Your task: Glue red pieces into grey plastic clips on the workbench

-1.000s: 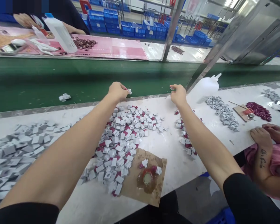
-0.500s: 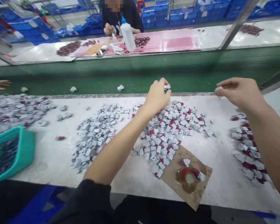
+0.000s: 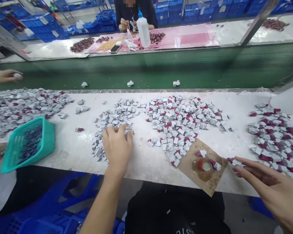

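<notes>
My left hand (image 3: pixel 117 144) reaches palm down into a pile of small grey-white pieces (image 3: pixel 122 112), its fingertips bent onto them; what they touch is hidden. At the right, my right hand (image 3: pixel 261 178) pinches a white and dark red piece (image 3: pixel 235 162) between thumb and fingers, beside a brown cardboard sheet (image 3: pixel 202 187). On that sheet stand a small red-rimmed round pot (image 3: pixel 206 166) in a wet brown stain and two white and red pieces. A mixed pile of white and red pieces (image 3: pixel 173 120) lies between my hands. Another such pile (image 3: pixel 271 136) lies at the far right.
Beyond the table edge runs a green belt (image 3: pixel 151 71) with several white pieces. A teal basket (image 3: pixel 50 138) of dark parts stands left, near another heap. Another person's hand (image 3: pixel 6 76) holds a white piece at the left; a person (image 3: pixel 136 14) works opposite behind a bottle (image 3: pixel 143 32).
My left hand has left the belt edge and come down to the grey-white pile. My right hand has moved down toward the cardboard. The view has shifted, and the other person's hand reaches further in.
</notes>
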Demonstrator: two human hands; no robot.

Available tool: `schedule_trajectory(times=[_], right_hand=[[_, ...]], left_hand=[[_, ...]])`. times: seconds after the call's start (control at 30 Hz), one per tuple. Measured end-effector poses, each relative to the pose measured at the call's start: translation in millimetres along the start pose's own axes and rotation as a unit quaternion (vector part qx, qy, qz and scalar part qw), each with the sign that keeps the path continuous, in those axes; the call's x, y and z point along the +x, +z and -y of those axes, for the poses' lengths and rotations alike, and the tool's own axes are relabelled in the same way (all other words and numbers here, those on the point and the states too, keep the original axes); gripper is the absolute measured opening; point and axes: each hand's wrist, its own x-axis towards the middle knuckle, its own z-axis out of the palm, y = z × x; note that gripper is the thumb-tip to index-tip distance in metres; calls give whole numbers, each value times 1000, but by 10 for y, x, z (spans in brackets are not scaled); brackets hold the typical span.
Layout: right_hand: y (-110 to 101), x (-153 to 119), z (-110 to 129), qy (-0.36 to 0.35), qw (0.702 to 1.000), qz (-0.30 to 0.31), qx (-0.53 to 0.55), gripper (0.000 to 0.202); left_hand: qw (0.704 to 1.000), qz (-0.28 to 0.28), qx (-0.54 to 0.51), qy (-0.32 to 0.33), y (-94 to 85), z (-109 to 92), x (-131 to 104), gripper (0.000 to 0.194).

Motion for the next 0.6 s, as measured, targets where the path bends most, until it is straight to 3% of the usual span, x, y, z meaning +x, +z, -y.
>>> schedule_trajectory(times=[0.13, 0.3, 0.6], right_hand=[[84, -136, -67, 16, 998, -41, 51, 46], [131, -286, -5, 33, 990, -56, 127, 51], [357, -475, 81, -133, 968, 48, 206, 21]], left_hand=[[1000, 5, -21, 6, 17, 0, 129, 34], [993, 33, -103, 37, 16, -19, 44, 15], [961, 152, -232, -11, -113, -85, -212, 16]])
